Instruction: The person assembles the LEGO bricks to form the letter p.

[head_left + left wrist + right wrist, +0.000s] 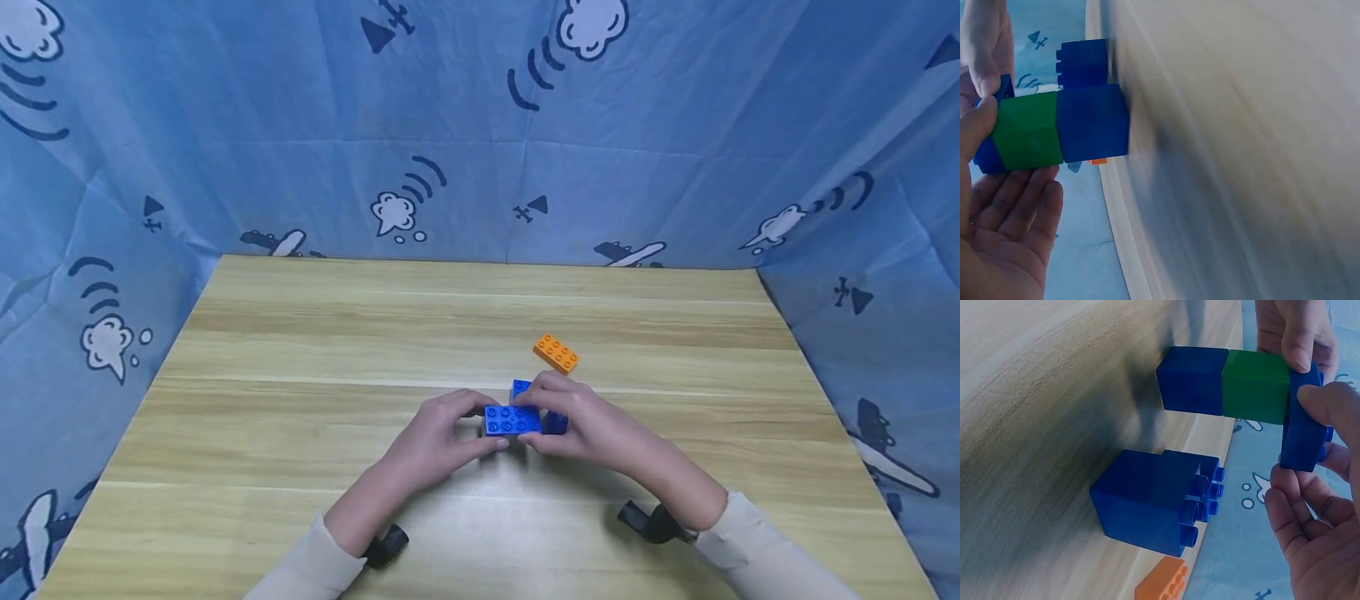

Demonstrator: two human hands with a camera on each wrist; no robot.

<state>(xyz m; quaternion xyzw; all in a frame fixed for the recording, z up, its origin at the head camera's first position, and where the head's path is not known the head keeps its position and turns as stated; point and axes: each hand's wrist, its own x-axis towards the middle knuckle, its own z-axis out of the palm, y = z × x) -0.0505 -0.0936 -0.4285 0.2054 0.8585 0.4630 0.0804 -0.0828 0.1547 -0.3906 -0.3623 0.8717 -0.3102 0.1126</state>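
A flat blue toy brick [513, 421] lies across the top of a small stack, overhanging it to the right. Under it come a green block [1255, 386] and, lowest, a blue block [1192, 381] near or on the tabletop. My left hand [435, 437] holds the stack's upper part, thumb on the near side and fingers on the far side. With thumb and fingers, my right hand [592, 421] pinches the overhanging end of the flat blue brick. Whether its studs are fully seated is hard to tell.
Two more blue blocks stand just beyond and right of the stack, one nearer [1141, 503] and one behind it [520, 389]. Farther back lies an orange brick [556, 353], studs up. A wooden table [300, 350] carries everything, with a patterned blue curtain [465, 108] around it.
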